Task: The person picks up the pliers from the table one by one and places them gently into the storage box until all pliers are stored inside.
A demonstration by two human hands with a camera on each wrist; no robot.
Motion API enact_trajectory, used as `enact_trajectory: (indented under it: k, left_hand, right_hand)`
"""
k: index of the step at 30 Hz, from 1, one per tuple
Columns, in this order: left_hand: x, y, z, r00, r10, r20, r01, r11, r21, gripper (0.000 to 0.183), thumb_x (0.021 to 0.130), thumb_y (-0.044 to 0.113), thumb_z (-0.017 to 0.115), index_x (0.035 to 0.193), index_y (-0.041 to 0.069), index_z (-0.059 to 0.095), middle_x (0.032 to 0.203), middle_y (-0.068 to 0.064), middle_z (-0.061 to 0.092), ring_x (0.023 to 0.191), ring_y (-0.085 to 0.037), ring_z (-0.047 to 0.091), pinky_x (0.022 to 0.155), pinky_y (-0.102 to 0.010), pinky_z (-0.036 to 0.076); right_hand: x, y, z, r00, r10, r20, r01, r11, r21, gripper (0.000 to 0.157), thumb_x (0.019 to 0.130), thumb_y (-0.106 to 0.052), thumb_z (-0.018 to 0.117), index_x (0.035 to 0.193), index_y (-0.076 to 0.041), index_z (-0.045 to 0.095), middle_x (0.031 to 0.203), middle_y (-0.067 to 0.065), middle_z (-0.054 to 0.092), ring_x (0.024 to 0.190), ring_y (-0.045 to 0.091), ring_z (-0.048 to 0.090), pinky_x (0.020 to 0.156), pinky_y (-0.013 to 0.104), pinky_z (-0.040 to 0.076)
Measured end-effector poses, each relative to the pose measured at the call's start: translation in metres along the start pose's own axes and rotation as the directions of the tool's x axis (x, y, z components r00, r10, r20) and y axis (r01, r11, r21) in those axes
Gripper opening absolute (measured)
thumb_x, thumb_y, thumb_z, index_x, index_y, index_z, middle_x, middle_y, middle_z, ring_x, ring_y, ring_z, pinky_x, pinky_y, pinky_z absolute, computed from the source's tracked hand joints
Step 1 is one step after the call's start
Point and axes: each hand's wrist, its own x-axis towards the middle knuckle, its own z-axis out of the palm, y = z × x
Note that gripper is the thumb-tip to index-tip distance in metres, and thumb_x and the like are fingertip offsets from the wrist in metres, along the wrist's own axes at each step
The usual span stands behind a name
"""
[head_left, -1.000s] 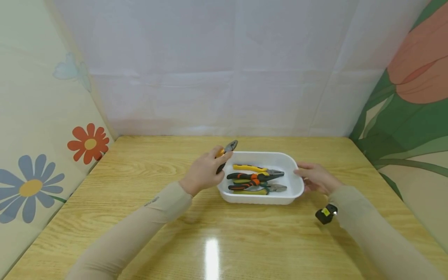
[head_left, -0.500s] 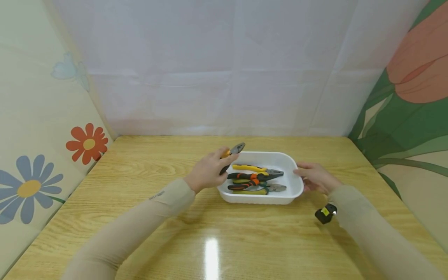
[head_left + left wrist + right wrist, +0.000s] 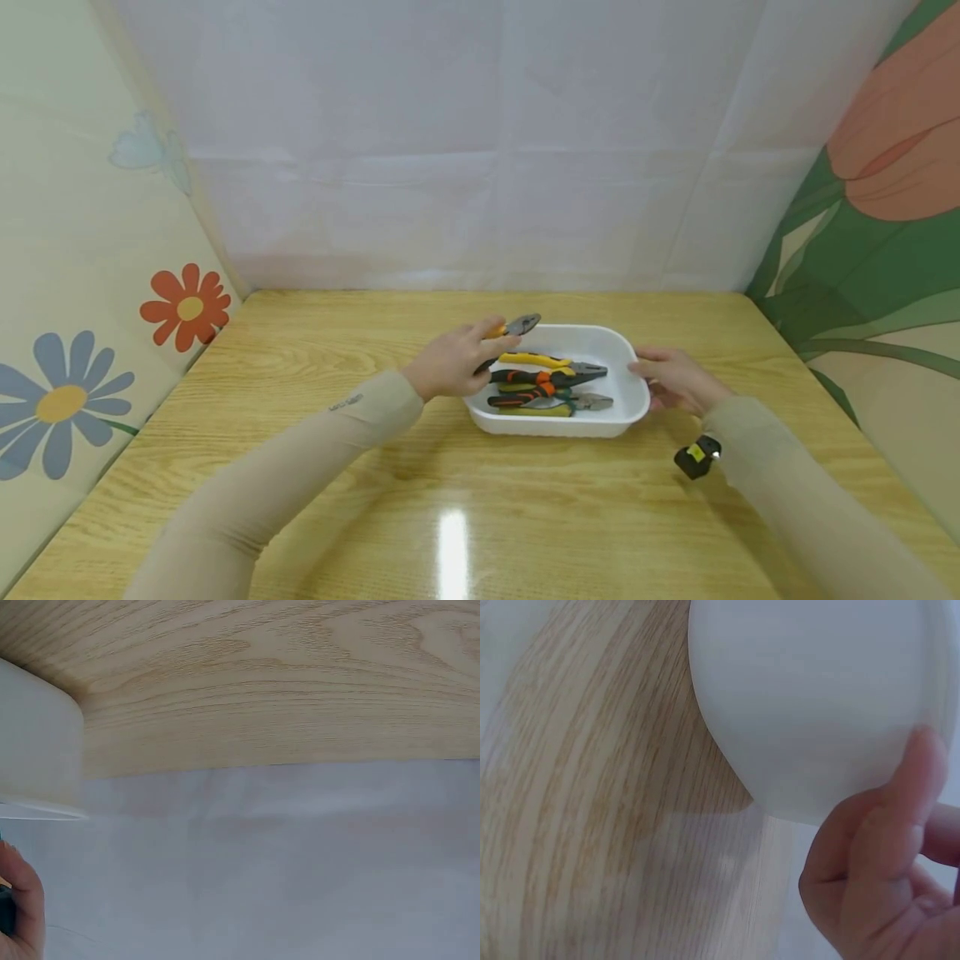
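Note:
A pair of pliers (image 3: 523, 324) with orange and black handles is gripped in my left hand (image 3: 456, 360), its grey head pointing right over the back left rim of a white plastic tray (image 3: 562, 427). Inside the tray lie several pliers: yellow-handled pliers (image 3: 540, 360) at the back, black-and-orange pliers (image 3: 551, 379) in the middle and green-handled pliers (image 3: 592, 402) in front. My right hand (image 3: 678, 379) pinches the tray's right end, thumb at the rim. In the right wrist view, fingers (image 3: 919, 769) press against the tray's outer wall. The left wrist view catches only a finger (image 3: 26, 889) and a tray corner.
The tray stands on a wood-grain table (image 3: 337, 333). A pale cloth wall (image 3: 480, 167) rises behind it, with flower-printed panels (image 3: 63, 404) at the sides. A small black device (image 3: 697, 457) hangs at the right wrist.
My left hand has moved right with the pliers, bringing them over the tray and tilting their head flatter. The right hand and the tray have barely moved.

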Motion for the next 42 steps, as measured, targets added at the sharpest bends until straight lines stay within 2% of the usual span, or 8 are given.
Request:
enact_trajectory:
  k: [7, 14, 19, 24, 29, 33, 42]
  left_hand:
    - [0.005, -0.002, -0.002, 0.996, 0.088, 0.011, -0.088, 0.996, 0.003, 0.055, 0.083, 0.006, 0.065, 0.137, 0.009, 0.057, 0.138, -0.024, 0.048, 0.097, -0.039, 0.062, 0.066, -0.041, 0.053]
    - [0.012, -0.009, 0.002, 0.982, 0.18, 0.062, -0.182, 0.983, 0.031, 0.053, 0.084, 0.009, 0.064, 0.137, 0.009, 0.057, 0.14, -0.022, 0.048, 0.105, -0.038, 0.062, 0.084, -0.045, 0.053]
    - [0.017, -0.013, 0.003, 0.967, 0.237, 0.095, -0.242, 0.97, 0.037, 0.054, 0.083, 0.008, 0.065, 0.136, 0.008, 0.057, 0.14, -0.022, 0.048, 0.106, -0.036, 0.061, 0.083, -0.044, 0.052]
    - [0.022, -0.013, 0.0, 0.953, 0.24, 0.185, -0.252, 0.967, 0.041, 0.055, 0.086, 0.011, 0.062, 0.14, 0.012, 0.054, 0.143, -0.022, 0.044, 0.109, -0.037, 0.06, 0.075, -0.041, 0.053]
    - [0.029, -0.013, 0.0, 0.932, 0.243, 0.267, -0.262, 0.964, 0.035, 0.056, 0.088, 0.012, 0.059, 0.144, 0.015, 0.05, 0.147, -0.021, 0.041, 0.109, -0.037, 0.059, 0.076, -0.041, 0.052]
    - [0.035, -0.012, 0.001, 0.925, 0.232, 0.3, -0.251, 0.968, 0.024, 0.056, 0.09, 0.013, 0.058, 0.145, 0.017, 0.048, 0.149, -0.019, 0.038, 0.107, -0.036, 0.059, 0.074, -0.04, 0.052]
    - [0.046, -0.01, 0.008, 0.913, 0.201, 0.355, -0.226, 0.974, 0.029, 0.056, 0.092, 0.018, 0.06, 0.146, 0.024, 0.046, 0.153, -0.015, 0.033, 0.118, -0.039, 0.055, 0.073, -0.04, 0.053]
  right_hand:
    - [-0.001, -0.001, 0.0, 1.0, 0.006, -0.003, -0.006, 1.0, -0.008, 0.061, 0.101, -0.011, 0.047, 0.151, 0.007, 0.016, 0.086, 0.004, 0.059, 0.064, 0.012, 0.059, 0.055, 0.023, 0.051]
    - [-0.001, -0.001, 0.0, 1.0, 0.003, -0.001, -0.003, 1.0, 0.004, 0.061, 0.101, -0.01, 0.048, 0.151, 0.006, 0.016, 0.086, 0.005, 0.058, 0.065, 0.012, 0.059, 0.055, 0.024, 0.052]
    - [-0.001, -0.001, -0.001, 1.0, 0.006, -0.002, -0.006, 1.0, -0.015, 0.061, 0.101, -0.011, 0.048, 0.151, 0.007, 0.017, 0.09, 0.006, 0.06, 0.067, 0.013, 0.061, 0.057, 0.025, 0.053]
    - [-0.003, -0.002, 0.001, 1.0, 0.003, -0.001, -0.003, 1.0, -0.013, 0.061, 0.101, -0.01, 0.047, 0.15, 0.007, 0.016, 0.089, 0.007, 0.06, 0.067, 0.013, 0.061, 0.057, 0.025, 0.054]
    - [-0.004, -0.003, 0.002, 1.0, 0.004, -0.011, -0.005, 1.0, -0.026, 0.06, 0.101, -0.011, 0.047, 0.15, 0.007, 0.018, 0.092, 0.009, 0.06, 0.067, 0.013, 0.061, 0.057, 0.025, 0.053]
    - [-0.003, -0.002, 0.002, 1.0, 0.002, -0.01, -0.003, 1.0, -0.025, 0.06, 0.101, -0.01, 0.047, 0.15, 0.007, 0.018, 0.092, 0.009, 0.059, 0.068, 0.013, 0.061, 0.057, 0.025, 0.054]
    - [-0.002, 0.001, 0.0, 1.0, -0.02, 0.006, 0.02, 1.0, -0.016, 0.061, 0.101, -0.011, 0.047, 0.15, 0.009, 0.017, 0.092, 0.008, 0.059, 0.07, 0.013, 0.062, 0.059, 0.026, 0.054]
